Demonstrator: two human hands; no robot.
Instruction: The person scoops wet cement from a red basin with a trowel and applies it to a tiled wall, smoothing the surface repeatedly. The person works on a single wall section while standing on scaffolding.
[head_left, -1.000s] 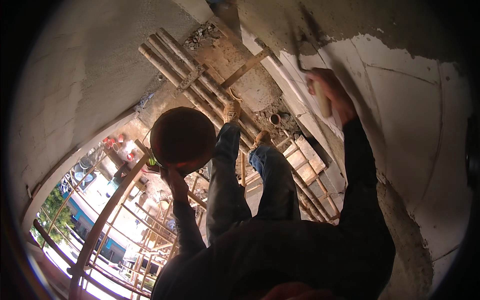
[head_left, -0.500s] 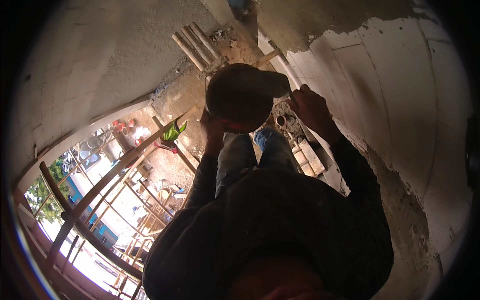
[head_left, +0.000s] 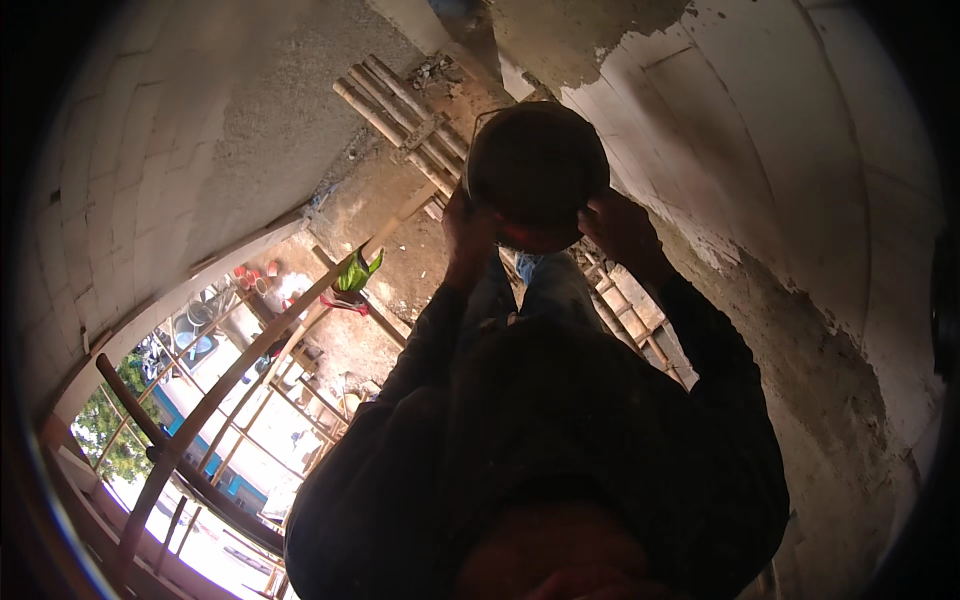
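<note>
A dark, round bucket (head_left: 536,170) is held out in front of me at chest height, in deep shadow. A thin wire handle shows as a loop at its upper left rim. My left hand (head_left: 468,238) grips its near left side, fingers partly hidden in the dark. On the right side, my right hand (head_left: 622,230) is closed at the bucket's edge, with its fingertips against it. Whatever lies in the bucket is too dark to make out.
Partly plastered block walls (head_left: 720,120) rise on both sides. Bamboo poles (head_left: 385,115) lie beyond the bucket. At the left, a wooden pole railing (head_left: 230,380) borders a bright drop with red pots (head_left: 258,280) below. A green and red bag (head_left: 355,280) hangs on it.
The bucket has shifted right, between my hands. A dark shape that stretched from it to my right hand no longer shows. My right hand now meets the bucket's side.
</note>
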